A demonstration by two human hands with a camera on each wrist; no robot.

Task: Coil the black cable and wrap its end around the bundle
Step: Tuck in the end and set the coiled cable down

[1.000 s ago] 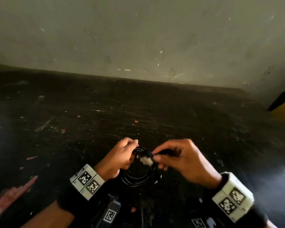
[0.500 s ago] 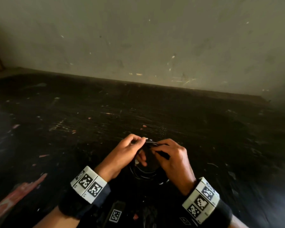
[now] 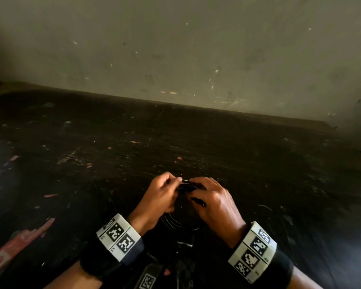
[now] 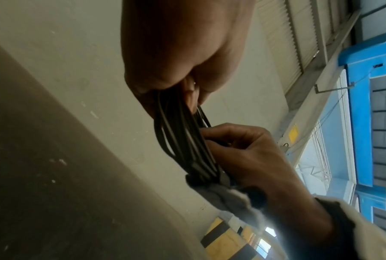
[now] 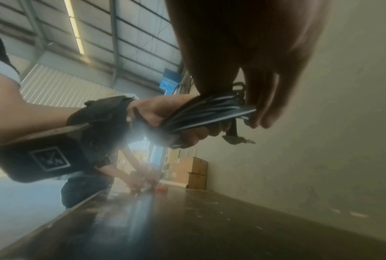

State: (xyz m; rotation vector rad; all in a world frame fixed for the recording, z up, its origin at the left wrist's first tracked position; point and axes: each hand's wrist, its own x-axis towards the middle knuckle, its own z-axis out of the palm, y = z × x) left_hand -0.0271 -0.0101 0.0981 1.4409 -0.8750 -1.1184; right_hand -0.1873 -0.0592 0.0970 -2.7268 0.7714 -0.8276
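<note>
The black cable (image 3: 175,221) is wound into a small coil of several loops, held above the dark table (image 3: 113,153) near its front edge. My left hand (image 3: 161,195) grips the left side of the coil (image 4: 178,137), its fingers curled round the strands. My right hand (image 3: 208,197) pinches the strands (image 5: 212,112) from the right, against the left fingers. A short cable end with a plug (image 5: 234,135) hangs just under the right fingertips. The top of the coil is hidden between both hands in the head view.
A plain wall (image 3: 175,49) rises along the table's far edge. A reddish strip (image 3: 19,245) lies at the table's near left. In the right wrist view another person (image 5: 129,177) works further along the table, near stacked cardboard boxes (image 5: 191,172).
My right hand has come in from the right and closed on the coil beside the left hand. The pale tag it held a second ago is out of sight in the head view.
</note>
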